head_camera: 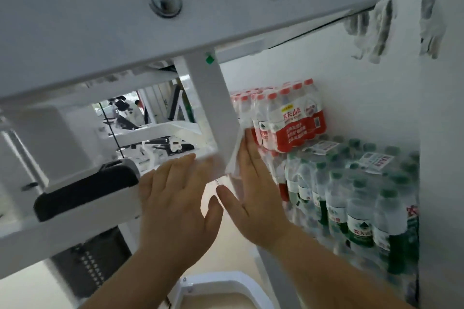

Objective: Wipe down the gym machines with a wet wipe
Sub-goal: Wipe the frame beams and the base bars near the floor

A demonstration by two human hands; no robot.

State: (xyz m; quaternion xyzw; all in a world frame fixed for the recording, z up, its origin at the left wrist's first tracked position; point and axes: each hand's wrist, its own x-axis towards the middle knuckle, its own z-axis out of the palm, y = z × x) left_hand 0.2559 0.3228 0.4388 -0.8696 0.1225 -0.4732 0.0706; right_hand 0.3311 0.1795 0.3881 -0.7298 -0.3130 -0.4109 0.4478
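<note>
Head view, flat-fingered right hand (253, 198) pressing unpinched white wet wipe (234, 158) on white metal machine post (213, 108), left hand (175, 208) spread: likely slipping off.

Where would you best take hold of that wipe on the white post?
Pinch the crumpled lower corner of the wipe, coming from below: the right hand pins the rest flat against the post, and only that corner hangs free.
</note>
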